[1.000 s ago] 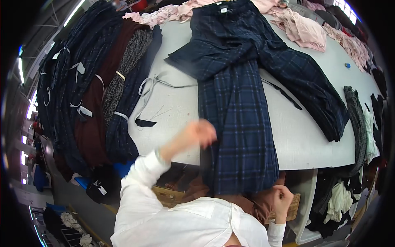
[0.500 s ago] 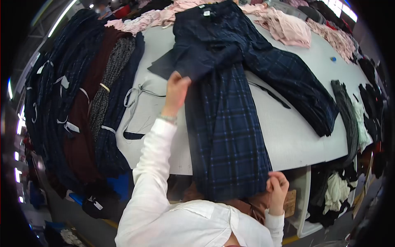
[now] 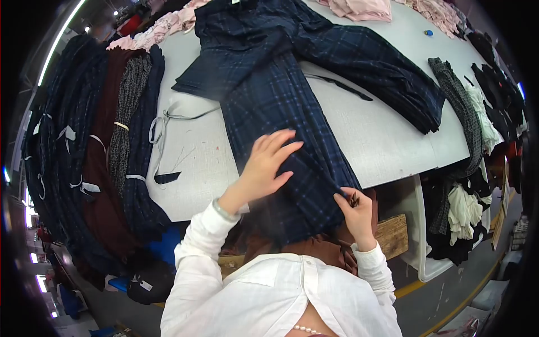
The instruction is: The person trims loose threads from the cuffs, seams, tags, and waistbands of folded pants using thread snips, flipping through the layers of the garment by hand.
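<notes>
Navy plaid cloth (image 3: 314, 132), shaped like trouser legs, spreads over the white table, and its near end hangs past the front edge. My left hand (image 3: 268, 164) is over this hanging length, fingers spread and palm down; whether it touches the cloth I cannot tell. At the right edge of the same length, my right hand (image 3: 359, 216) pinches the cloth between thumb and fingers. A small dark object (image 3: 354, 200) shows among the right fingers, too small to name.
Tied bundles of navy, maroon and grey cloth (image 3: 132, 106) hang along the table's (image 3: 196, 185) left edge. Pink cloth (image 3: 359, 8) lies at the back, with a small blue item (image 3: 428, 33) to its right. Below right stands a white bin (image 3: 418, 236) with garments.
My left hand has released the raised flap and come down and right, opening over the cloth. My right hand has moved up and left onto the cloth's edge. The view has shifted.
</notes>
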